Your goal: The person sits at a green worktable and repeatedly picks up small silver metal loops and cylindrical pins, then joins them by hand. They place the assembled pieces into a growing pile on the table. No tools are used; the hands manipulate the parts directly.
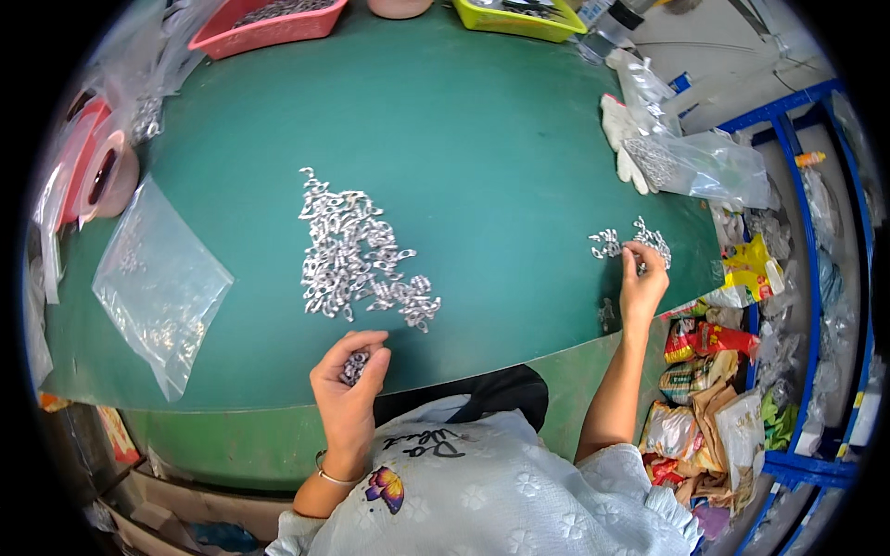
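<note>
My left hand [345,394], at the near edge of the table, is curled around a handful of small silvery metal pieces [353,368]. Just beyond it spreads a large loose heap of similar pieces [338,250], which seem to have loop-like openings. Over at the right, my right hand [643,287] has its thumb and fingertips pinched together beside a smaller pile of these pieces [656,241]. Whatever sits between those fingertips is too small to make out. A little cluster [605,244] lies left of that hand, and a few more pieces [606,313] rest below it.
A clear plastic bag [162,278] lies flat on the green table [482,139] at left. Red [269,35] and yellow-green [519,25] trays line the far edge. At the right are a white glove [619,139], a filled clear bag [705,162] and a blue shelf frame [807,213].
</note>
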A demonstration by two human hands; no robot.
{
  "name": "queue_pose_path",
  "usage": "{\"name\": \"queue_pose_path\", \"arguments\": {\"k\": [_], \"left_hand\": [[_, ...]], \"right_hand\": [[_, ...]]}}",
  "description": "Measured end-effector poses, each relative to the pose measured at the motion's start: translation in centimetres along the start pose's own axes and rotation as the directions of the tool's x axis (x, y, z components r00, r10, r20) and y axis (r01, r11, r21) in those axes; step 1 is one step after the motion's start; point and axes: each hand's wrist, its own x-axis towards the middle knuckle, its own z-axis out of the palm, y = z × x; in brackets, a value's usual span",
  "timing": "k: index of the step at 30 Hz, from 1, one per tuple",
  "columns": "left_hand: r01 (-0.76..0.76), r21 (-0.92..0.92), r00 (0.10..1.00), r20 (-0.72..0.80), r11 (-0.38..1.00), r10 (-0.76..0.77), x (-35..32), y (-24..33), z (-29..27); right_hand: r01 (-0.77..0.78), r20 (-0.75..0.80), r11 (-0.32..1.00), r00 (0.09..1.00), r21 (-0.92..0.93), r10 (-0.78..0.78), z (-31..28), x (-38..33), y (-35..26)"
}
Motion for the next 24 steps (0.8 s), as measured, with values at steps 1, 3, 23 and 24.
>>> {"name": "queue_pose_path", "arguments": {"k": [1,3,23,24], "left_hand": [[0.001,0.005,1.0,0.003,1.0,-0.001,0.1,-0.1,0.2],[-0.021,0.034,0.999,0.025,0.999,0.02,0.2,-0.5,0.5],[-0.284,0.041,0.892,0.377,0.958,0.249,0.6,1.8,6.6],[-0.292,0.034,0.886,0.386,0.956,0.257,0.6,1.9,6.6]], "right_hand": [[0.051,0.029,0.999,0.998,-0.014,-0.05,0.0,0.0,0.2],[0.079,0.113,0.996,0.991,-0.039,-0.074,-0.4,-0.2,0.0],[-0.283,0.374,0.301,0.874,0.91,-0.309,-2.6,-6.8,-14.3],[-0.262,0.354,0.297,0.88,0.918,-0.317,-2.5,-7.0,-14.6]]}}
